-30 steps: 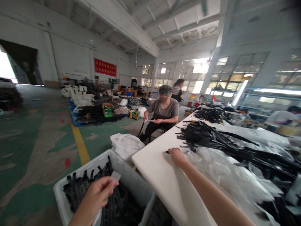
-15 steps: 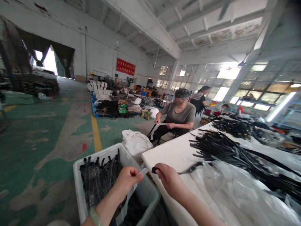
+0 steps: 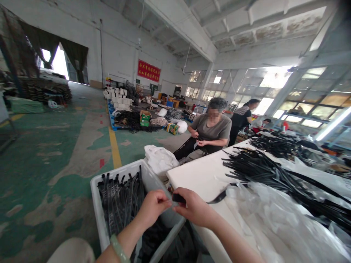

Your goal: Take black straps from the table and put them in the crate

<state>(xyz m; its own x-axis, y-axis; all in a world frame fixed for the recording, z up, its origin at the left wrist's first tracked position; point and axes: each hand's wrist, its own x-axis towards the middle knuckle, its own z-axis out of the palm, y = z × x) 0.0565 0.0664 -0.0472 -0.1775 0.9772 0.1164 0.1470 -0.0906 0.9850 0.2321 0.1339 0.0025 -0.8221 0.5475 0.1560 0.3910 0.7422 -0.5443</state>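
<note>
My right hand (image 3: 195, 207) is closed on the end of a black strap (image 3: 179, 198). The strap's length runs behind the hand and shows again as a black band (image 3: 218, 197) on the white table. Close beside it, my left hand (image 3: 155, 207) is pinched, its fingertips nearly meeting those of the right. A pale translucent strip (image 3: 138, 245) hangs below my left forearm; its upper end, at the fingertips, is mostly hidden. Both hands are above the edge of a grey-white plastic bin (image 3: 95, 199), where many black straps (image 3: 120, 197) stand bunched.
On the white table (image 3: 192, 173) lie a heap of black straps (image 3: 257, 170) and crumpled clear plastic (image 3: 268, 215). A white sack (image 3: 160, 159) stands beyond the bin. A co-worker (image 3: 212, 128) sits past the table, handling a strip; another person (image 3: 241, 120) stands behind.
My hands have come together, the left moving right toward the strap end. The pale strip between them is now mostly covered. The seated co-worker's hands have also drawn closer together.
</note>
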